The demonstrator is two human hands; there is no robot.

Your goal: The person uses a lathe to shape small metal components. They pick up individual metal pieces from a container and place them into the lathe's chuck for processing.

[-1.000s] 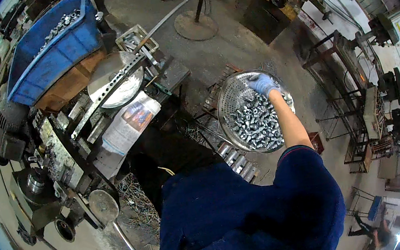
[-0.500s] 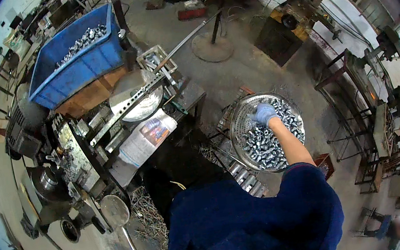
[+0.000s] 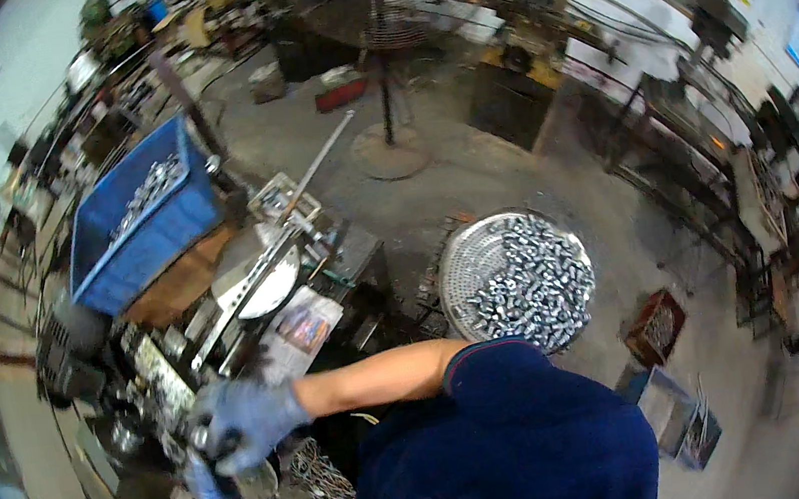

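Note:
Both hands wear blue-grey gloves and meet at the machine at lower left. My right hand [image 3: 255,420] reaches across from the right, its fingers curled around small shiny metal fittings [image 3: 200,438]. Just below it, my left hand [image 3: 214,491] comes up from the lower edge with its fingers drawn together against the right hand. What the left fingers hold is partly hidden and blurred. A round perforated metal pan [image 3: 461,277], heaped with similar metal fittings [image 3: 535,282] on its right side, stands to the right, away from both hands.
A blue bin [image 3: 149,222] with more metal pieces stands beyond the machine bench. On the bench lie a perforated metal bar [image 3: 244,292] and a printed sheet [image 3: 302,333]. Stringy metal scrap [image 3: 322,487] lies below. A reddish box [image 3: 654,327] and a stand fan [image 3: 386,90] are on the floor.
My right hand has left the pan and swung left to the machine. My left hand has risen from the lower edge to meet it. The whole view has shifted.

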